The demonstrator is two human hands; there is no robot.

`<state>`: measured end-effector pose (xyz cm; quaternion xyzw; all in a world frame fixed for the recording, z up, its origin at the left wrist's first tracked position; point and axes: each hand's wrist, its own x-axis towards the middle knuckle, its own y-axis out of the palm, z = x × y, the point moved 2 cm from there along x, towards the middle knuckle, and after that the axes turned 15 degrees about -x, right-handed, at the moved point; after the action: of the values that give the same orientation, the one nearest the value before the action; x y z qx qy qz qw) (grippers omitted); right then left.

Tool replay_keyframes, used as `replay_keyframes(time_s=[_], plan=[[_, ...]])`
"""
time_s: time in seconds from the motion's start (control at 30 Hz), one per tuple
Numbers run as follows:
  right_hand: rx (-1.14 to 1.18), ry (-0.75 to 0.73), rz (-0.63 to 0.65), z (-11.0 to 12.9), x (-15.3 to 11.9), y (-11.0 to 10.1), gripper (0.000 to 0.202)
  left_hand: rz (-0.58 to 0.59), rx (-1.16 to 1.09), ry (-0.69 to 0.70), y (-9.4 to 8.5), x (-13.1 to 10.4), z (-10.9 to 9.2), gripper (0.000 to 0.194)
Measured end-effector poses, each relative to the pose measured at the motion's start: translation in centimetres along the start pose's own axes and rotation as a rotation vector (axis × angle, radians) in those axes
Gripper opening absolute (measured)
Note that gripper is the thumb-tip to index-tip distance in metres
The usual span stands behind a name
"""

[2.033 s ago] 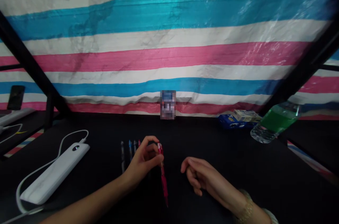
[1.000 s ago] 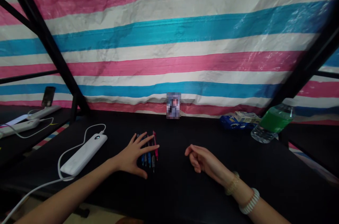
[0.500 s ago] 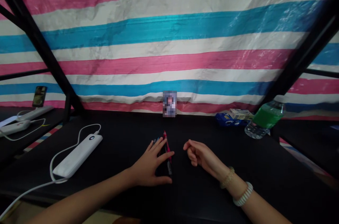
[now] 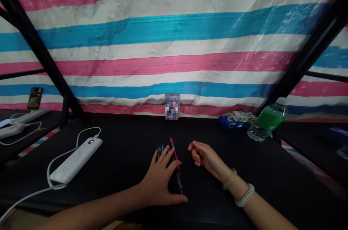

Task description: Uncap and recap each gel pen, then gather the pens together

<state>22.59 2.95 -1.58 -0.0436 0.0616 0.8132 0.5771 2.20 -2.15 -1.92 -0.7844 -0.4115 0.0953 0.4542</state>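
- Pens [image 4: 174,154]: a small bunch, red one foremost, is lying on the black bench [image 4: 130,143], at 12 o'clock from the wearer.
- Left hand [image 4: 160,181]: is resting flat over the pens, fingers [image 4: 168,153] spread open, gripping nothing.
- Right hand [image 4: 205,157]: is hovering at 3 o'clock of the pens, just beside them, fingers loosely curled, empty.
- Power bank [image 4: 76,161]: white, cabled, is sitting at 9 o'clock.
- Green bottle [image 4: 268,121]: is lying at 2 o'clock, well apart.

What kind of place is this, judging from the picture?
Probably a makeshift work booth: a black table in a dark metal frame, backed by a striped plastic tarp. A power bank lies on it, and the left hand rests on pens.
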Motion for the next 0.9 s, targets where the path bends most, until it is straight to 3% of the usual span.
replay_keyframes(time_s=[0.1,0.43,0.6,0.77,0.9], plan=[[0.006,0.003,0.004,-0.2,0.1,-0.1,0.039,0.034,0.014,-0.010,-0.5,-0.1,-0.5,0.089],[0.011,0.008,0.015,-0.2,0.0,0.0,0.037,0.087,-0.100,0.035,-0.6,-1.4,-1.6,0.040],[0.008,0.009,0.017,-0.2,0.1,-0.1,0.036,0.106,-0.115,0.126,-1.2,-1.6,-1.3,0.045],[0.004,0.011,0.013,-0.1,0.0,0.0,0.035,0.150,-0.009,0.109,-2.2,-1.3,-0.4,0.080],[0.000,0.006,0.017,0.0,-0.1,0.1,0.035,0.174,0.041,0.080,-1.6,-1.0,0.0,0.074]])
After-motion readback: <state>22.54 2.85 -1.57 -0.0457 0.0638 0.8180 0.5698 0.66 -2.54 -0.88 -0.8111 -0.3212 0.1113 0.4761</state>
